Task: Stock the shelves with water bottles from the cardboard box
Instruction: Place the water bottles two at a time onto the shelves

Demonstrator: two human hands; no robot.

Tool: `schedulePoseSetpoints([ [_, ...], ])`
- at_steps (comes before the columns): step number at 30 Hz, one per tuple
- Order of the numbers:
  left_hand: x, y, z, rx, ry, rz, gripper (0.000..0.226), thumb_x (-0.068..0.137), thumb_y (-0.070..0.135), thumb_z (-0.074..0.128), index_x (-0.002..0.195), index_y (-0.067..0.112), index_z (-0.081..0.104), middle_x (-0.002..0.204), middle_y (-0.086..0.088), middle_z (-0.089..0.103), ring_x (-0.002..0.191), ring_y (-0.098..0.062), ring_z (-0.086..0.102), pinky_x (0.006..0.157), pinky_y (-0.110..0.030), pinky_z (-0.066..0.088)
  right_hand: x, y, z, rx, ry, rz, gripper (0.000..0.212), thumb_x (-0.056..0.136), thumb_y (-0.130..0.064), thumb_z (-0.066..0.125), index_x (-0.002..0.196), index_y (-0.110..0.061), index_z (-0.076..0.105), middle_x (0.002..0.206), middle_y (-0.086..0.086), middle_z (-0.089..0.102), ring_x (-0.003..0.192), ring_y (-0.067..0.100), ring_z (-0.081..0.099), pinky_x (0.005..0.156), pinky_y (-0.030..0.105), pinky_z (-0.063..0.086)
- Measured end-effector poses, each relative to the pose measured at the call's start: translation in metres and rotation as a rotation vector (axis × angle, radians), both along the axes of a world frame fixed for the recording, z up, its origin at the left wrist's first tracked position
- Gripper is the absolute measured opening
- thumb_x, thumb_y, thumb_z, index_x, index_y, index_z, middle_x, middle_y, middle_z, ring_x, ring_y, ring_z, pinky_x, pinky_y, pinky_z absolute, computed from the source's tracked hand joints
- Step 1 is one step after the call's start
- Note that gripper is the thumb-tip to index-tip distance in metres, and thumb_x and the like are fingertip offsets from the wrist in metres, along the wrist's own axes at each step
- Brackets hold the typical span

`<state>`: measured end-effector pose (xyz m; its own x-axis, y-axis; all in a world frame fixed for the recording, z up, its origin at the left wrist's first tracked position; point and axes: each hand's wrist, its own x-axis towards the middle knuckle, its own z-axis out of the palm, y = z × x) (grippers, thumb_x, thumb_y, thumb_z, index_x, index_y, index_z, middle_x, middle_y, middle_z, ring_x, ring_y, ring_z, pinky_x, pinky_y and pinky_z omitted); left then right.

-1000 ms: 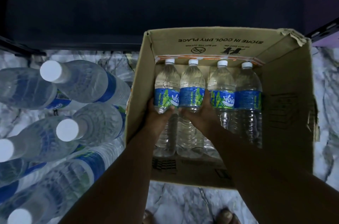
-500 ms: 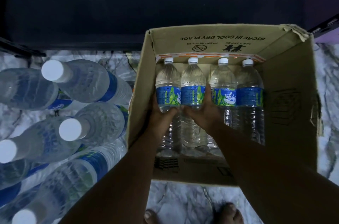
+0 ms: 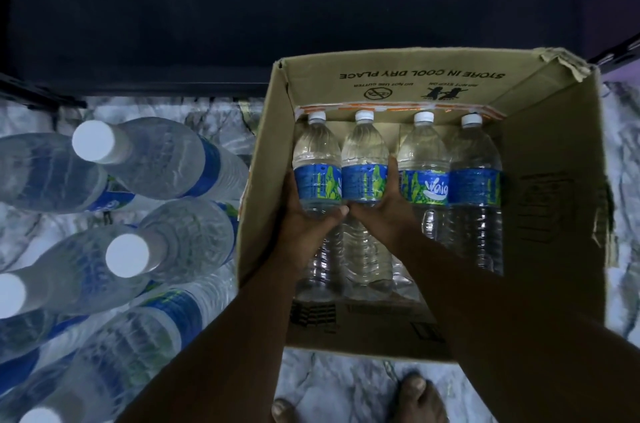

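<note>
- gripping one bottle each, the left hand [image 3: 304, 225] wraps the leftmost bottle [image 3: 317, 166] and the right hand [image 3: 384, 214] the second bottle [image 3: 363, 166], both upright in the cardboard box [image 3: 554, 214].
- full, they look heavy; thin walls likely flex, so holding at the label band suits.

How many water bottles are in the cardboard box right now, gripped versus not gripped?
Inside the cardboard box:
Gripped bottles: 2, the leftmost bottle in the left hand and the second bottle in the right hand
Ungripped bottles: 2, the third bottle and the rightmost bottle
Total: 4
</note>
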<state>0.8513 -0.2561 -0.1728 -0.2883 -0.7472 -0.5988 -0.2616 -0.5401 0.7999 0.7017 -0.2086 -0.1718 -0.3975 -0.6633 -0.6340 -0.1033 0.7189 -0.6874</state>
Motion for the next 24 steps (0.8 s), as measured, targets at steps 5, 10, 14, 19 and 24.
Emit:
schedulePoseSetpoints([
  [5,-0.002,0.000,0.004,-0.056,-0.038,0.014,0.099,0.075,-0.001,0.079,0.152,0.022,0.021,0.129,-0.001,0.061,0.115,-0.014,0.063,0.091,-0.029,0.055,0.007,-0.005,0.001,0.019,0.140,0.032,0.120,0.075,-0.026,0.080,0.154,-0.029,-0.011,0.124,0.008,0.056,0.099,0.021,0.058,0.079,0.032,0.049],
  [10,-0.005,-0.016,0.020,-0.126,-0.147,-0.088,0.106,0.075,0.013,0.083,0.155,0.023,0.014,0.126,0.001,0.059,0.110,-0.013,0.061,0.090,-0.025,0.048,0.010,-0.014,0.007,0.089,0.168,0.026,0.122,0.071,-0.040,0.078,0.148,-0.041,-0.017,0.124,0.018,0.059,0.097,0.033,0.065,0.079,0.047,0.058],
  [14,-0.004,-0.026,0.027,-0.161,-0.216,-0.179,0.112,0.072,0.025,0.086,0.156,0.022,0.011,0.121,0.000,0.064,0.107,-0.016,0.063,0.091,-0.029,0.050,-0.007,-0.025,0.023,0.112,0.060,-0.021,0.107,0.076,-0.038,0.074,0.152,-0.034,-0.002,0.119,0.015,0.063,0.077,0.025,0.068,0.059,0.033,0.055],
  [19,-0.010,-0.019,0.047,-0.105,-0.223,-0.136,0.101,0.075,0.021,0.084,0.152,0.027,0.020,0.111,0.003,0.067,0.100,-0.016,0.066,0.082,-0.027,0.051,-0.026,-0.022,0.046,0.041,-0.043,-0.054,0.090,0.074,-0.021,0.075,0.146,-0.024,0.022,0.097,0.005,0.067,0.076,0.020,0.067,0.057,0.032,0.054],
  [24,-0.010,-0.012,0.076,-0.117,-0.280,-0.177,0.097,0.077,0.027,0.081,0.150,0.033,0.018,0.113,-0.001,0.067,0.097,-0.021,0.067,0.083,-0.034,0.055,-0.020,-0.004,0.068,-0.027,-0.104,-0.119,0.094,0.074,-0.010,0.075,0.148,-0.026,0.020,0.100,0.005,0.067,0.085,0.020,0.067,0.064,0.032,0.054],
])
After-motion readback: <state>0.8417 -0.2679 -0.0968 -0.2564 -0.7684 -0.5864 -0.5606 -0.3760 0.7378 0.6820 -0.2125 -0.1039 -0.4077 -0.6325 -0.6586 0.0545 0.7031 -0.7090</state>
